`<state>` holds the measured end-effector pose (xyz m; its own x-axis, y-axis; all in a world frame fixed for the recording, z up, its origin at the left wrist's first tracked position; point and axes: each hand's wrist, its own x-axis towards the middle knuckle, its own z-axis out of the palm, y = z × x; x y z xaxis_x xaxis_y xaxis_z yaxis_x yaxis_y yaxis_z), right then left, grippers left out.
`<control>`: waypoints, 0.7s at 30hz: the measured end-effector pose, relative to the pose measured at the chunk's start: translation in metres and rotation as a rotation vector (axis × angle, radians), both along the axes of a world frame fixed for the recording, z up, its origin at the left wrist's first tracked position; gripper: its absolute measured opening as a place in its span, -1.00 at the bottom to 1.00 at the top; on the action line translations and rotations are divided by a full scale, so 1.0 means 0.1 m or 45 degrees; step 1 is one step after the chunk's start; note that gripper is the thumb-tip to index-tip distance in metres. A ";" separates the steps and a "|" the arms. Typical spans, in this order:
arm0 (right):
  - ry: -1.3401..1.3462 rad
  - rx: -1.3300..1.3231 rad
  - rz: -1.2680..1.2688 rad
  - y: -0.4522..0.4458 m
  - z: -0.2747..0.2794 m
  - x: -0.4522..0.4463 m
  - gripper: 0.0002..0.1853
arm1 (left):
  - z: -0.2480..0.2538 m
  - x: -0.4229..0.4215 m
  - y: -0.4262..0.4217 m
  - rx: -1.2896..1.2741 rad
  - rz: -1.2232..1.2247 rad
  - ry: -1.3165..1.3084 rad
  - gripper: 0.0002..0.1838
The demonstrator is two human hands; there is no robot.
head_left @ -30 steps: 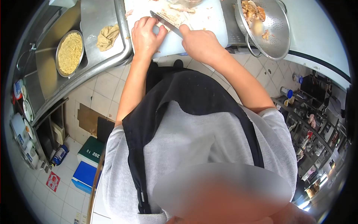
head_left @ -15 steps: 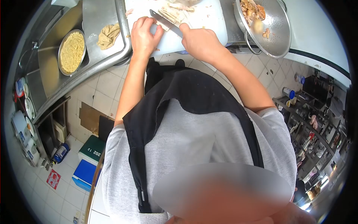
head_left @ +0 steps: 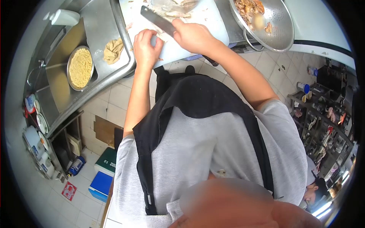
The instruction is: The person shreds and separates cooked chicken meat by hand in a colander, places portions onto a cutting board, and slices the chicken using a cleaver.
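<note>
A white cutting board [head_left: 213, 28] lies at the top centre, with pale meat pieces [head_left: 178, 14] and a clear plastic bag [head_left: 182, 4] on it. My right hand [head_left: 192, 37] is wrapped round the handle of a knife [head_left: 157, 19], whose broad blade points to the upper left above the board. At the board's left part, my left hand [head_left: 147, 47] rests with bent fingers near a piece of meat below the blade. What its fingertips hold, if anything, is too small to tell. Right of the board stands a metal colander [head_left: 282, 28] with browned meat [head_left: 249, 11] in it.
On the left is a steel sink [head_left: 102, 28] with a crumpled cloth [head_left: 113, 51] on its ledge and a bowl of yellowish food [head_left: 80, 68]. Shelving [head_left: 323, 117] is at the right, near another person [head_left: 313, 190]. Blue [head_left: 100, 185] and green boxes [head_left: 106, 161] are on the floor.
The knife has lifted and moved to the upper left with my right hand, off the meat. The whole view has shifted, and another person now shows at the lower right.
</note>
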<state>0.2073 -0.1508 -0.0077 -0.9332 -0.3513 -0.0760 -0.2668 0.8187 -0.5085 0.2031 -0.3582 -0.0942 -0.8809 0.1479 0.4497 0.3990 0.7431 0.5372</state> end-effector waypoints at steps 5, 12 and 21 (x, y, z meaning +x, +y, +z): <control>0.126 -0.241 -0.320 0.51 -0.26 0.19 -0.69 | 0.31 -0.16 0.01 -0.272 -0.226 -0.015 -0.51; 0.023 -0.684 -0.730 0.77 -0.70 0.19 -0.68 | 0.60 -0.73 0.28 -0.867 -0.717 -0.098 -0.13; -0.068 -0.816 -0.755 0.85 -0.89 0.12 -0.70 | 0.56 -0.86 0.55 -0.965 -0.622 -0.296 -0.44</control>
